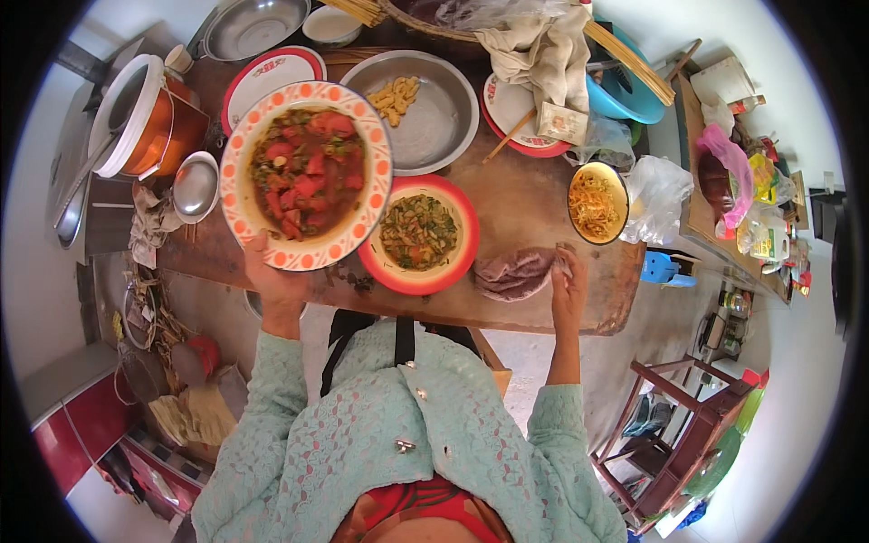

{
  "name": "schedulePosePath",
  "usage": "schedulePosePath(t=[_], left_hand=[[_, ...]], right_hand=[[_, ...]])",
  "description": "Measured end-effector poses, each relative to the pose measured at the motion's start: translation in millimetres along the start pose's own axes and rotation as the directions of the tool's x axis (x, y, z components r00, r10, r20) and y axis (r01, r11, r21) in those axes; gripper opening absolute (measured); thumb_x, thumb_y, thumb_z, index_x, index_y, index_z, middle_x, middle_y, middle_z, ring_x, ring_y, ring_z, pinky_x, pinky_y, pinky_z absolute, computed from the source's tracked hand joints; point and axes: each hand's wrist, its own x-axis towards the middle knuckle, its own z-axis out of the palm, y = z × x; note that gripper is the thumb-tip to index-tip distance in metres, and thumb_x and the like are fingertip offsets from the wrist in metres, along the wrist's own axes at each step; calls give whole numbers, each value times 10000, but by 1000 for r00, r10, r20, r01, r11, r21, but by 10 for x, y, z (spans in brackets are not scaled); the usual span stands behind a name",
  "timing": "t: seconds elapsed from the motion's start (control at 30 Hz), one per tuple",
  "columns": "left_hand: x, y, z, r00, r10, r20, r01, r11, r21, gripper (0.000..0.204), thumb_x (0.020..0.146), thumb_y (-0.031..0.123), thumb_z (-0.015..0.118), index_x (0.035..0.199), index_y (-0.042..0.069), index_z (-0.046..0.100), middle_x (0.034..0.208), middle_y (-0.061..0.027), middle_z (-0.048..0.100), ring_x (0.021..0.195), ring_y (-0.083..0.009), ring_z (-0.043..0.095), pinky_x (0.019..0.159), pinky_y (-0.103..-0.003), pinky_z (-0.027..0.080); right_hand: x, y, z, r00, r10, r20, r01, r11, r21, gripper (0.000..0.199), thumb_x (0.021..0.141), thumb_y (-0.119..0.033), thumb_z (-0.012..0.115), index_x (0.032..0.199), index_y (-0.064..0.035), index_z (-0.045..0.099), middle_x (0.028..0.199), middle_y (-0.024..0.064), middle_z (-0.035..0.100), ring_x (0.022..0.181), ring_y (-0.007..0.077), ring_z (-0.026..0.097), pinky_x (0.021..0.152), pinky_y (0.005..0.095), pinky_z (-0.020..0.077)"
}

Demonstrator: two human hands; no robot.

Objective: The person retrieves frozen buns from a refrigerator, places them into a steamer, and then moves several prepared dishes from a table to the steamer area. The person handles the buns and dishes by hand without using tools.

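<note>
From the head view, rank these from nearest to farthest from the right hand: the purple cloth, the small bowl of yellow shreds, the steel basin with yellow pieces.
1. Purple cloth: under the right hand, touching it.
2. Small bowl of yellow shreds: just beyond the hand.
3. Steel basin: far, toward the left.

I see a wide orange-dotted plate of red stew held level above the table edge — beside it, a crumpled purplish cloth lying flat.
</note>
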Motion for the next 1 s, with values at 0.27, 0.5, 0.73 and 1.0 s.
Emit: schedulePosePath(t=[0.27, 0.5, 0.73, 1.0], left_hand=[[-253, 507, -423, 984, 117, -136, -115, 993, 28, 505, 865, 190, 425, 1336, 34, 330, 1340, -116, 421, 1226, -273, 424, 1036, -439, 339], [-307, 776, -905, 979, 92, -182, -87, 996, 31, 519, 861, 203, 438, 1340, 35, 330, 1335, -107, 432, 1217, -267, 436, 1032, -423, 344], [-396, 1015, -1183, 978, 111, -174, -113, 994, -1, 515, 854, 220, 451, 1327, 38, 354, 1321, -100, 449, 1209, -262, 442, 1030, -415, 343], [-834, 1249, -1152, 927, 235, -294, -232, 972, 46, 514, 851, 226, 450, 1323, 42, 366, 1326, -102, 448, 1208, -263, 441, 1030, -419, 341]], right_hand=[[-537, 427, 1083, 825, 518, 228, -565, 727, 390, 269, 897, -155, 538, 1136, -44, 482, 1012, 40, 549, 812, 119, 561, 674, 246, 466], [-705, 113, 1440, 820, 567, 82, -550, 740, 387, 280, 912, -230, 531, 1102, -41, 450, 926, 54, 556, 742, 113, 565, 582, 225, 471], [-880, -43, 1753, 583, 717, 383, -777, 354, 520, 310, 911, -327, 539, 1096, -87, 475, 871, 51, 593, 711, 164, 598, 611, 287, 506], [-906, 240, 1786, 563, 555, 612, -795, 160, 585, 245, 900, -332, 556, 1069, -156, 540, 898, 45, 655, 748, 186, 642, 610, 326, 526]])
